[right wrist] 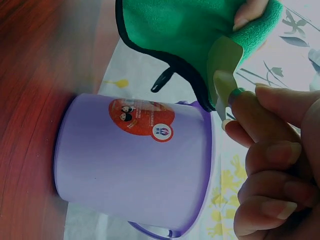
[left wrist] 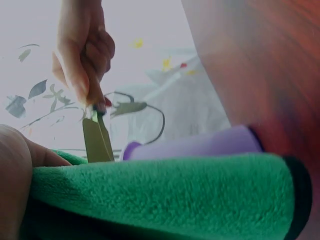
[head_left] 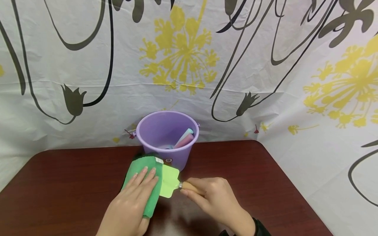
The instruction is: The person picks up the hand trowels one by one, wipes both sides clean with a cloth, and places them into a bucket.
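My right hand grips the wooden handle of a small shovel with a flat lime-green blade. A folded green towel with a dark edge lies over the far part of that blade and hides it. With fingers laid along the top, my left hand holds the towel against the blade. The right wrist view shows the towel wrapped about the blade, its dark loop hanging down. Both hands are above the table, just in front of a purple bucket.
Inside the bucket lie a light-blue and a pink handle-like piece. The bucket stands at the back edge of a dark red-brown table. Behind and to the right hangs a white sheet with floral prints.
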`<state>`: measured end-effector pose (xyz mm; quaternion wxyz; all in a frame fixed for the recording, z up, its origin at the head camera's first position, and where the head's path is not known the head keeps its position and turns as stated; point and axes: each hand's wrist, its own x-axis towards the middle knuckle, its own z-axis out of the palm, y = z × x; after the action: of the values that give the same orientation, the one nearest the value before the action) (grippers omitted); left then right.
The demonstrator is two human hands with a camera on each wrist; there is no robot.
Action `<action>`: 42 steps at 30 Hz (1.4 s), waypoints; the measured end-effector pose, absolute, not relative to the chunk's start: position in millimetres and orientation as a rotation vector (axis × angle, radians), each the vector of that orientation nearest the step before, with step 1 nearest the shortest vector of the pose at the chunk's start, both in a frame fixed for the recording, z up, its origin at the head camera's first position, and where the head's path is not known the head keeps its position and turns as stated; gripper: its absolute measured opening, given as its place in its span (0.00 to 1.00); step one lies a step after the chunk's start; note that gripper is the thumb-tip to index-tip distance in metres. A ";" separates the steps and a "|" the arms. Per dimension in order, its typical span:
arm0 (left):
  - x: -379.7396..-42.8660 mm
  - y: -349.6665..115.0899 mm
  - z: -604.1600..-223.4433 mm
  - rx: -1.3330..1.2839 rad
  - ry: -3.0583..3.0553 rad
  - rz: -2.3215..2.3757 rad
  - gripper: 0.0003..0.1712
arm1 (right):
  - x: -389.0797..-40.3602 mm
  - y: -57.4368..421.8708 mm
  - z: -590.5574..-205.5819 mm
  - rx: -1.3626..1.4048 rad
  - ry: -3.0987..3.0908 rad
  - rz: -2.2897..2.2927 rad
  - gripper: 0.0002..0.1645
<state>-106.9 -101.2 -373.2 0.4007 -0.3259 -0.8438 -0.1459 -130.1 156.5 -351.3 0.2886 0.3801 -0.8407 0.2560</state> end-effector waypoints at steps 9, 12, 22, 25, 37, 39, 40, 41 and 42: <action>-100.4 -87.3 -379.5 -0.855 -2.141 -0.365 0.49 | -131.1 154.9 -354.3 1.026 -2.232 0.648 0.08; -97.8 -81.8 -384.4 -0.913 -2.136 -0.414 0.28 | -130.8 154.1 -355.1 1.021 -2.239 0.635 0.08; -86.8 -68.8 -389.2 -1.045 -2.073 -0.589 0.49 | -128.3 155.3 -354.4 1.018 -2.255 0.660 0.03; -86.8 -67.7 -389.1 -1.033 -2.055 -0.581 0.49 | -128.3 155.2 -353.6 1.030 -2.243 0.660 0.02; -90.9 -71.3 -389.7 -0.926 -2.116 -0.454 0.44 | -128.6 151.8 -354.8 0.994 -2.282 0.620 0.07; -90.3 -72.4 -387.3 -0.889 -2.154 -0.438 0.32 | -129.0 151.5 -354.9 0.999 -2.269 0.613 0.09; -90.3 -72.9 -386.2 -0.875 -2.173 -0.430 0.31 | -129.2 151.7 -354.9 1.003 -2.264 0.609 0.09; -90.6 -73.5 -385.3 -0.864 -2.185 -0.421 0.35 | -129.3 151.9 -354.7 1.007 -2.259 0.604 0.10; -90.9 -74.2 -384.1 -0.856 -2.193 -0.413 0.41 | -129.5 152.1 -354.6 1.014 -2.251 0.601 0.11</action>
<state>-90.9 -74.2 -384.1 0.3669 -0.3331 -0.8536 -0.1607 -129.5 152.1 -354.6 0.2959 0.3814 -0.8461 0.2261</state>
